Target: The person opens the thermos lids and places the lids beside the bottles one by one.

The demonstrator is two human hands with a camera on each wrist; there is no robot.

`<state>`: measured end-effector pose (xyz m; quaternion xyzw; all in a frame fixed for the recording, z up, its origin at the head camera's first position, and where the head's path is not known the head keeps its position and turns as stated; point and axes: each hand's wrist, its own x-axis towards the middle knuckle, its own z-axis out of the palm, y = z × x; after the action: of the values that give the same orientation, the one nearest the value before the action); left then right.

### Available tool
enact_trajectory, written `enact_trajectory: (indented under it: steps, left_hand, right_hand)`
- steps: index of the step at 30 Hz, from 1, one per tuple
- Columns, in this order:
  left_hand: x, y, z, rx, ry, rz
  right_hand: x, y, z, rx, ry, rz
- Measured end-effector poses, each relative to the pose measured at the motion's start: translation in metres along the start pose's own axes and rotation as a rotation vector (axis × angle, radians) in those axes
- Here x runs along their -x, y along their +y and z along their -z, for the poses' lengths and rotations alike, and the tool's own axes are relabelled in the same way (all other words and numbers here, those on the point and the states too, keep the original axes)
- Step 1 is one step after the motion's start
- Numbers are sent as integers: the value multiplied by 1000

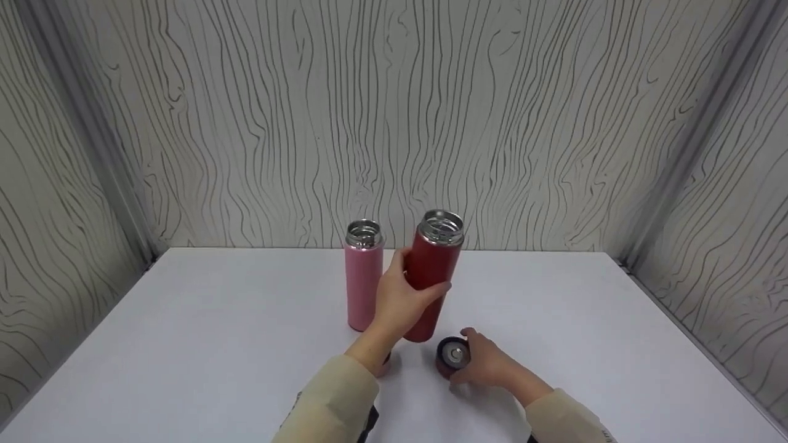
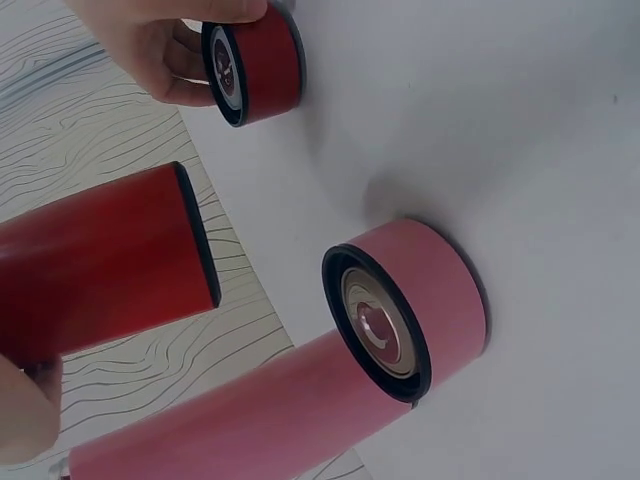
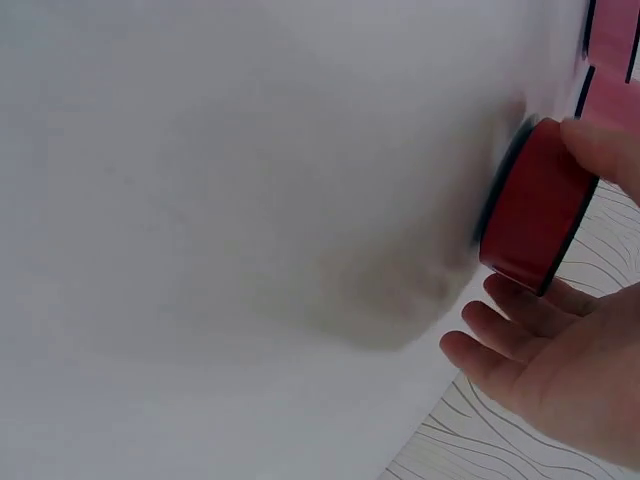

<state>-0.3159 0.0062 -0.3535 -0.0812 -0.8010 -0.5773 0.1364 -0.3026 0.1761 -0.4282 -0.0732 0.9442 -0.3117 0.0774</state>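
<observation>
My left hand (image 1: 400, 301) grips a red thermos bottle (image 1: 434, 264) around its body. The bottle is uncapped, its steel mouth tilted slightly right, and in the left wrist view its base hangs above the table. My right hand (image 1: 492, 363) is at the red lid (image 3: 537, 205) on the table, thumb on one side and fingertips at the other, the remaining fingers loosely spread. A pink thermos bottle (image 1: 363, 286), also uncapped, stands upright just left of the red one. Its pink lid (image 2: 435, 295) sits on the table, mostly hidden by my left forearm in the head view.
The white tabletop (image 1: 234, 344) reaches back to a wood-grain patterned panel (image 1: 295, 123). Similar panels (image 1: 55, 203) stand along both sides, with grey posts (image 1: 92, 123) at the corners.
</observation>
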Motion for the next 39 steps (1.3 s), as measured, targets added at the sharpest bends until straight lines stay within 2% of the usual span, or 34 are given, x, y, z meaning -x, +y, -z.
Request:
enact_trajectory:
  steps: [4, 7, 12, 16, 22, 26, 33, 39]
  left_hand:
    - [-2, 0, -6, -117, 32, 0]
    - [-4, -1, -9, -163, 44, 8]
    - [-9, -4, -16, -59, 24, 52]
    - [-14, -8, -26, 5, 15, 79]
    - [-14, -15, -38, -5, 1, 124]
    - [-13, -22, -41, -15, -2, 129]
    - [-11, -35, -40, -1, 24, 141]
    - [-12, -42, -36, -13, 47, 122]
  right_hand:
    - [5, 2, 14, 21, -16, -31]
    - [9, 5, 27, 13, -1, -35]
    - [15, 13, 49, 6, 32, -47]
    - [21, 21, 59, 3, 50, -66]
    - [30, 26, 62, -17, 50, -87]
    - [35, 24, 62, -20, 55, -87]
    - [42, 21, 60, -38, 39, -67]
    - [41, 17, 58, -34, 31, -55]
